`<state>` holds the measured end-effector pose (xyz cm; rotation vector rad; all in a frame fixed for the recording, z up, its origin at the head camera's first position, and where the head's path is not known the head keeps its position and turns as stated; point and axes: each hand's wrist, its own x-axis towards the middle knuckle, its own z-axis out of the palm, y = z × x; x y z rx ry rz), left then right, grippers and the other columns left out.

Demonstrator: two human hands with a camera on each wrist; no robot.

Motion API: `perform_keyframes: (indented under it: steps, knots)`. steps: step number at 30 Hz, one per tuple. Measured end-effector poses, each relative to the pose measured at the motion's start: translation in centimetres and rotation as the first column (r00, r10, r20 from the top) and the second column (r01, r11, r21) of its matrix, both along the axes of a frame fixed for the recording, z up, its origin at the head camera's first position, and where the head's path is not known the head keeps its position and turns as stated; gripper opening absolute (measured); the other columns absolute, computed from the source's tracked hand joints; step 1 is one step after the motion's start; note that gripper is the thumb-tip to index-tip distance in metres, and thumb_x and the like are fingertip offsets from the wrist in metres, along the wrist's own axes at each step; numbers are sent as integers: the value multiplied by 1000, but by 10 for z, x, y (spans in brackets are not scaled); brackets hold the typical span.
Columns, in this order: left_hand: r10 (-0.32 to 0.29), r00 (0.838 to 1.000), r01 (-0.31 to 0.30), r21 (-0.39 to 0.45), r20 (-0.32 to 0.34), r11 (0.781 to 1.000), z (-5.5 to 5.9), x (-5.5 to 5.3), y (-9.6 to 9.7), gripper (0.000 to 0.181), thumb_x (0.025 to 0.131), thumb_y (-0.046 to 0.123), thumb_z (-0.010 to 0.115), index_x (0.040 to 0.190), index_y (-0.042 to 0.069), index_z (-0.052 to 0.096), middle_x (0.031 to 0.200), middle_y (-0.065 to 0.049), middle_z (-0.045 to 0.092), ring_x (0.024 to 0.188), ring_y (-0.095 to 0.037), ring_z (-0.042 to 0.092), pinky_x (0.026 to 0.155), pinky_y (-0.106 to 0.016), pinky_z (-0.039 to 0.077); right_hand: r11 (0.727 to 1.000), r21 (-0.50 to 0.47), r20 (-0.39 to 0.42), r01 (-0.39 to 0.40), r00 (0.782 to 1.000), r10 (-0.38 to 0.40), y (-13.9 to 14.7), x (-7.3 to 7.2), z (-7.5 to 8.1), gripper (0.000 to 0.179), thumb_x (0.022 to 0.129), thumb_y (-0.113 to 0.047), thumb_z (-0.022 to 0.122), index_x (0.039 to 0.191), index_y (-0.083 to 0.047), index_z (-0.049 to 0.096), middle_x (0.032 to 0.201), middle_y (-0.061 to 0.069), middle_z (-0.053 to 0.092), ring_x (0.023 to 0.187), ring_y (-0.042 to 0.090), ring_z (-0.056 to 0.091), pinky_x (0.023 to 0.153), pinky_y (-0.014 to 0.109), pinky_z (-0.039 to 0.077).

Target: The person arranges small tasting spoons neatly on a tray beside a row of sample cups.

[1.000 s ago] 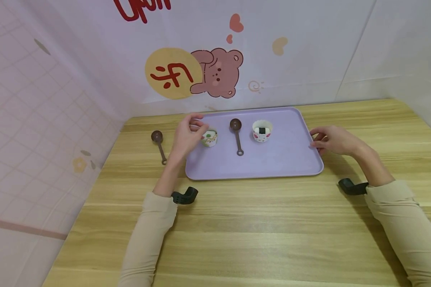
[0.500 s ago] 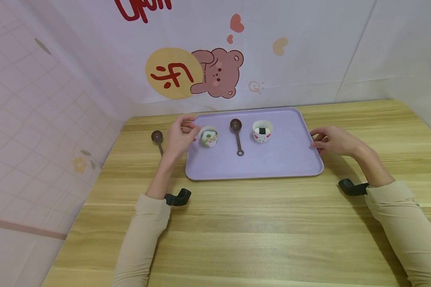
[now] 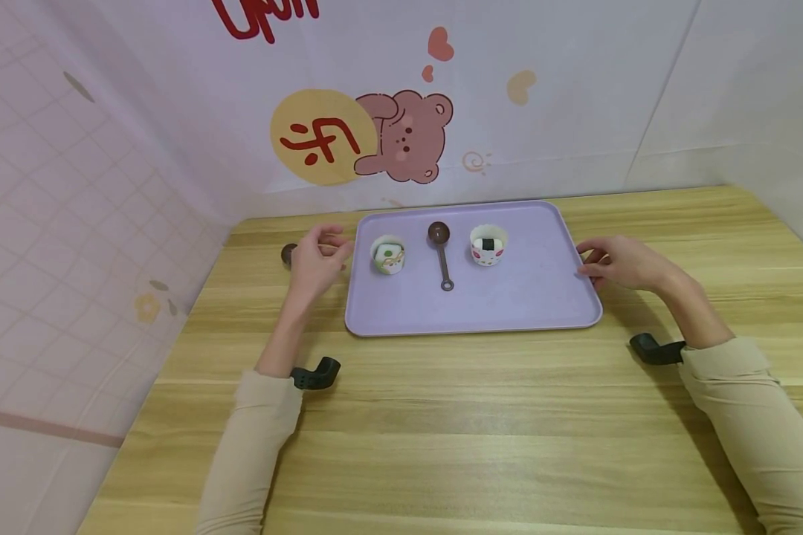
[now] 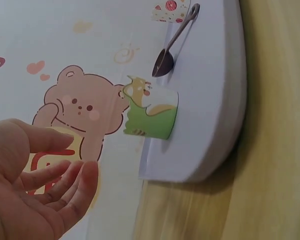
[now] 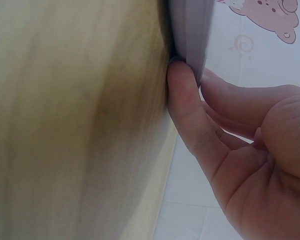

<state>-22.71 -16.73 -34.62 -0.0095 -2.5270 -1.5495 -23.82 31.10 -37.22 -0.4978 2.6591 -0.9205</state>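
On the wooden table lies a lilac tray [image 3: 508, 301]. Near its left side stands a green-and-white paper cup [image 3: 388, 255] with a white block in it; its animal print shows in the left wrist view. A brown measuring spoon [image 3: 442, 256] lies mid-tray. To its right is a white cup [image 3: 488, 245] holding an onigiri-shaped piece. My left hand [image 3: 317, 261], empty with loosely bent fingers, hovers just left of the tray. With thumb and fingers, my right hand [image 3: 618, 261] pinches the tray's right rim; one fingertip reaches under the edge in the right wrist view.
A second brown measuring spoon [image 3: 288, 255] lies on the table left of the tray, mostly hidden behind my left hand. Behind the table hangs a white backdrop [image 3: 562, 89] with a printed bear. The wooden tabletop [image 3: 482, 416] extends in front of the tray.
My left hand has moved left, from beside the green-and-white cup to outside the tray's left edge, and now covers most of the loose spoon. My right hand and the tray stay put.
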Motion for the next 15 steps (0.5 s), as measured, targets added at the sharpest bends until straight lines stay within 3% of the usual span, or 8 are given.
perform_keyframes:
  steps: [7,15]
  knots:
    - [34,999,-34,7,33,999,-1,4,-16,36,96,9,65,131,0,58,113,-18,61,93,-26,65,83,-48,61,1000,-9,12,0,1000,0,1,0,1,43,98,-1,63,131,21,47,101,26,68,75,24,71,65,29,61]
    - [59,996,-59,-8,62,998,-4,7,-31,38,98,8,63,133,-2,55,115,-18,60,96,-24,63,80,-35,62,1000,-7,12,5,1000,-5,0,1,2,42,98,-2,64,130,20,48,101,25,68,75,24,71,65,29,61]
